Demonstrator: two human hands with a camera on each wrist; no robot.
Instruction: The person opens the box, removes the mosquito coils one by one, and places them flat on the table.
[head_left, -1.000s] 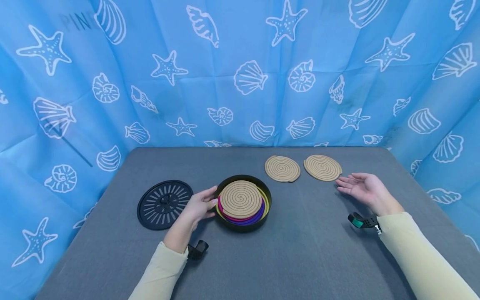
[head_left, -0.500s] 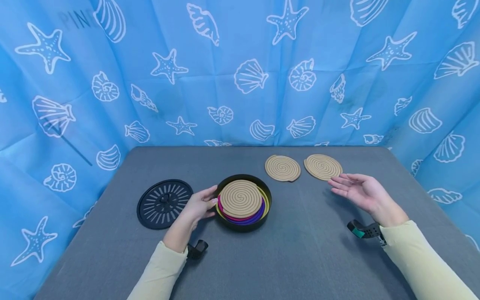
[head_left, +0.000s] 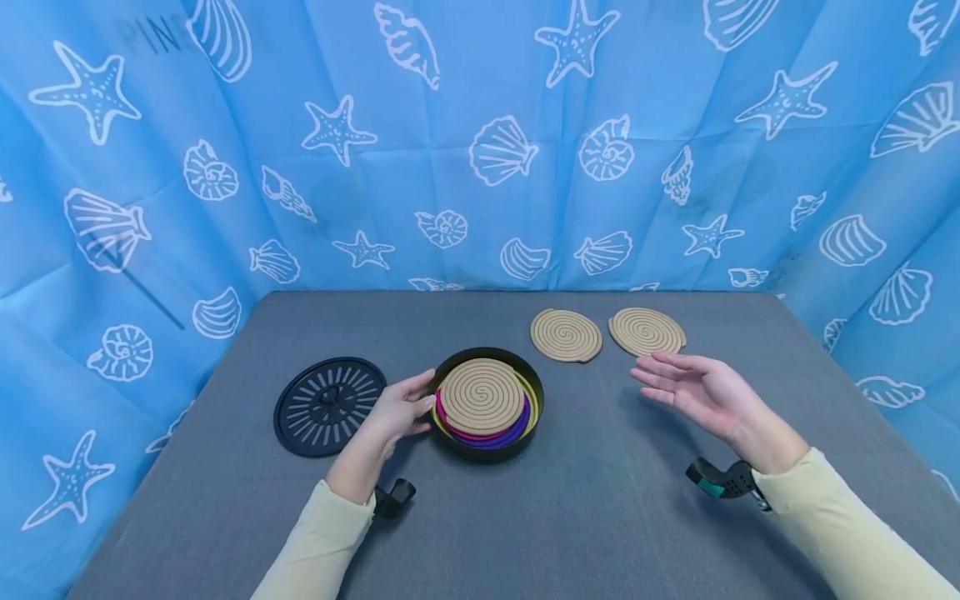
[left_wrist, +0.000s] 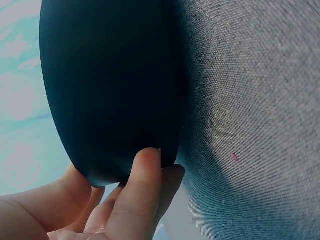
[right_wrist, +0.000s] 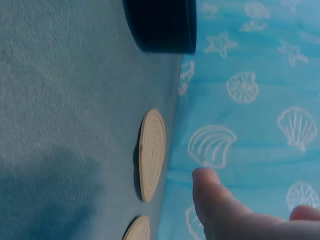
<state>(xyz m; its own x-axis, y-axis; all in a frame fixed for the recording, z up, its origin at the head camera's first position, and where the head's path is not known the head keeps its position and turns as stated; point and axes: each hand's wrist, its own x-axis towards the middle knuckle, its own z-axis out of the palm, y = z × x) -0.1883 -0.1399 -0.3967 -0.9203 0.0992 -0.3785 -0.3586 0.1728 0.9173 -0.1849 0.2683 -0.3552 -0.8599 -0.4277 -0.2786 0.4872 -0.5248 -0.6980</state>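
Observation:
My left hand (head_left: 400, 408) grips the left side of a round black tin (head_left: 487, 454); in the left wrist view its fingertips (left_wrist: 146, 162) are at the tin's lower edge. Inside the tin, a tan mosquito coil (head_left: 482, 397) tops a stack with magenta, purple and yellow coils (head_left: 537, 398) showing beneath. My right hand (head_left: 705, 400) hovers over the table with fingers extended and holds nothing. Behind it lie two more tan coils, one left (head_left: 566, 335) and one right (head_left: 647, 332); both show edge-on in the right wrist view.
A round black slotted lid (head_left: 330, 407) lies left of the tin, close by the left wrist. The grey cloth-covered table (head_left: 570, 508) ends at a blue curtain (head_left: 420, 167) printed with shells and starfish. Black wrist cameras hang under both wrists.
My right hand has moved left, away from the right-hand coil's outer side to in front of it. The left hand stays on the tin, and the coils have not moved.

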